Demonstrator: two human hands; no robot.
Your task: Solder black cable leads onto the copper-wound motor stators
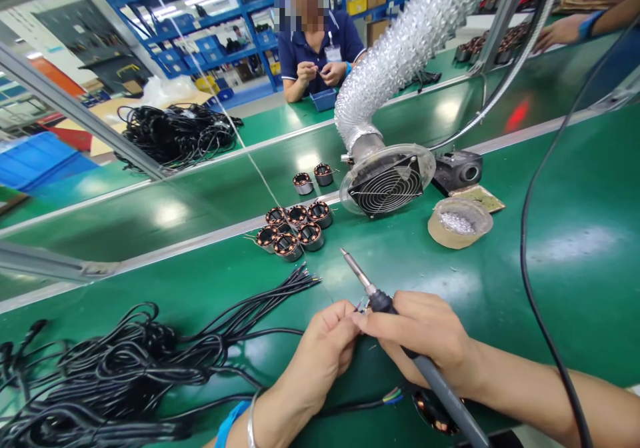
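My right hand is wrapped round a soldering iron, its bare metal tip pointing up and away to the left. My left hand pinches the thin wire ends of a black cable, and the fingertips of both hands meet there. Under my right forearm lies a motor stator with copper windings, partly hidden. Beside it rests another black cable end with coloured wires. Beyond my hands stands a cluster of several stators, with two more stators behind them.
Coiled black cables cover the left of the green bench. A fan on a silver duct stands ahead, near a round tub of shiny bits and a soldering iron stand. A black cord hangs at right. A co-worker sits opposite.
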